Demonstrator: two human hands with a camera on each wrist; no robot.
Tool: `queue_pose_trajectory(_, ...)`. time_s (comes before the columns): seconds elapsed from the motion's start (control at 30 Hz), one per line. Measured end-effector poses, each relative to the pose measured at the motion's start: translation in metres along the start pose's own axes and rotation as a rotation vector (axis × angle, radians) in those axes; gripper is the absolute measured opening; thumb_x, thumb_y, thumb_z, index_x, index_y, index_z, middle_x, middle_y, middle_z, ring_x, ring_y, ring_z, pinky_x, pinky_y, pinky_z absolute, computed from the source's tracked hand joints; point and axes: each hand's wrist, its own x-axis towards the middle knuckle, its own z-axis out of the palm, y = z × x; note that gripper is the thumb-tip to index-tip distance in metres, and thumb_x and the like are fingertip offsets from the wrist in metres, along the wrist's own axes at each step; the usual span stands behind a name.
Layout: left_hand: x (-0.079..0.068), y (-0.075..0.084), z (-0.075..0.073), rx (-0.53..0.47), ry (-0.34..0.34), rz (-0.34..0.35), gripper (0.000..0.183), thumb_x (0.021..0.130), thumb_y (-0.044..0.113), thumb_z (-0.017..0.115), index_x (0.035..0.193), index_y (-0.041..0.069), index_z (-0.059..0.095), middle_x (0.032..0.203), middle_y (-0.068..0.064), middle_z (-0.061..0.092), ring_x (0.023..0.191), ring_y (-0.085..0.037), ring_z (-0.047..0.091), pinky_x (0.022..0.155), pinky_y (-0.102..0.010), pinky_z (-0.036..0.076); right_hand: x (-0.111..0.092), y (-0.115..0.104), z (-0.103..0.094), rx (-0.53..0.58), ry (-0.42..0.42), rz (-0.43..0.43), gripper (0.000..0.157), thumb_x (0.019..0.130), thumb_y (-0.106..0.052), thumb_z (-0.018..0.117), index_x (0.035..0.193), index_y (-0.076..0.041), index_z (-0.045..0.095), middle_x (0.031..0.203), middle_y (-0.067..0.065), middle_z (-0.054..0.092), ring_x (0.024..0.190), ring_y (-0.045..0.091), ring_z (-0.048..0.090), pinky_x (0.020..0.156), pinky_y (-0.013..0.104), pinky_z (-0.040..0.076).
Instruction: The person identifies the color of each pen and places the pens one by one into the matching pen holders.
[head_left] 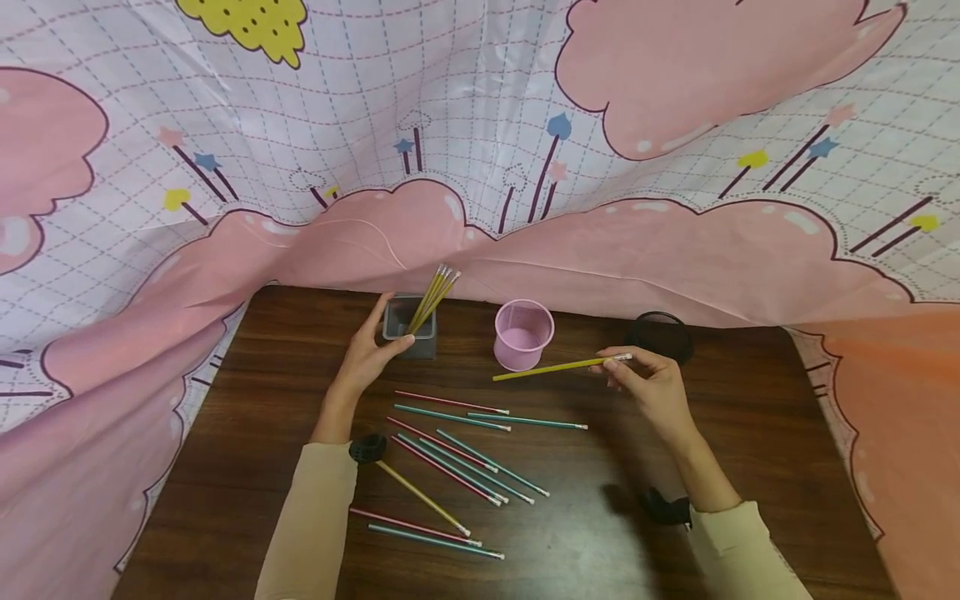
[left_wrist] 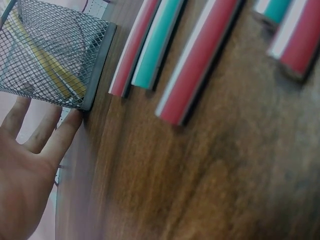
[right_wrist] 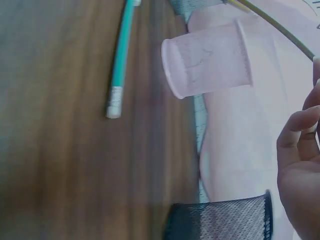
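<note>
Fingers of the left hand (head_left: 365, 354), spread nearly straight, touch the gray mesh holder (head_left: 422, 348), where several yellow pencils (head_left: 429, 305) lean. Next comes a pink basket (head_left: 518, 356), then one yellow pencil (head_left: 551, 369), pinched near one end by the right hand (head_left: 660, 390), close to a black mesh cup (right_wrist: 230, 220).
</note>
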Motion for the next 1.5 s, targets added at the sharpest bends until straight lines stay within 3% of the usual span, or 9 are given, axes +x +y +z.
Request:
queue_pose_trajectory(0.17,-0.006,0.019,-0.003,0.022,-0.008,0.004,0.077,0.083,0.035,0.066,0.143,0.040,0.018,0.149,0.004,0.019,0.131,-0.032,0.023,0.095,-0.064,0.022,0.010,-0.006,0.002,0.073,-0.035,-0.027,0.018,0.089,0.002,0.054,0.101,0.013,0.058,0.081,0.023,0.065,0.053,0.025,0.050,0.044,0.031,0.041)
queue_pose_trajectory(0.3,-0.008,0.024,-0.003,0.032,-0.008,0.009,0.076,0.083,0.034,0.065,0.142,0.042,0.018,0.149,0.003,0.019,0.131,-0.031,0.022,0.096,-0.063,0.022,0.014,-0.008,0.005,0.095,-0.061,-0.029,0.018,0.090,0.002,0.052,0.103,0.013,0.057,0.083,0.022,0.065,0.049,0.026,0.047,0.040,0.033,0.038)
queue_pose_trajectory(0.47,-0.007,0.025,-0.004,0.024,-0.008,0.015,0.076,0.084,0.033,0.065,0.143,0.039,0.019,0.149,0.004,0.019,0.131,-0.032,0.022,0.096,-0.062,0.023,0.027,-0.010,0.011,0.023,-0.064,-0.032,0.020,0.089,-0.002,0.055,0.104,0.011,0.061,0.070,0.022,0.062,0.049,0.029,0.050,0.042,0.034,0.042)
queue_pose_trajectory(0.6,-0.006,0.025,-0.004,0.033,-0.010,0.008,0.077,0.084,0.031,0.065,0.145,0.033,0.018,0.149,0.002,0.018,0.130,-0.033,0.024,0.095,-0.064,0.023,0.044,-0.012,0.018,-0.050,-0.057,0.009,0.020,0.087,-0.012,0.062,0.102,0.001,0.067,0.056,0.018,0.056,0.048,0.032,0.051,0.041,0.034,0.044)
queue_pose_trajectory(0.87,-0.005,0.027,-0.002,0.019,-0.016,0.016,0.077,0.084,0.031,0.066,0.145,0.031,0.019,0.149,-0.001,0.019,0.129,-0.034,0.025,0.094,-0.064,0.024,0.067,-0.029,0.042,-0.053,-0.122,-0.027,0.020,0.086,-0.012,0.063,0.100,0.000,0.068,0.061,0.018,0.059,0.052,0.030,0.054,0.046,0.032,0.047)
queue_pose_trajectory(1.23,-0.005,0.026,-0.001,-0.003,-0.012,0.029,0.077,0.084,0.029,0.066,0.145,0.027,0.020,0.149,0.001,0.020,0.130,-0.032,0.024,0.096,-0.063,0.022,0.085,-0.041,0.065,0.009,-0.069,-0.067,0.022,0.086,-0.009,0.062,0.101,0.007,0.065,0.067,0.012,0.063,0.052,0.029,0.054,0.046,0.032,0.047)
queue_pose_trajectory(1.5,-0.006,0.022,-0.002,-0.011,-0.010,0.032,0.077,0.083,0.030,0.066,0.145,0.027,0.020,0.149,0.003,0.020,0.130,-0.030,0.024,0.096,-0.062,0.022,0.104,-0.041,0.088,0.039,-0.070,-0.021,0.023,0.089,-0.010,0.059,0.106,0.005,0.063,0.069,0.027,0.061,0.055,0.038,0.059,0.048,0.035,0.050)
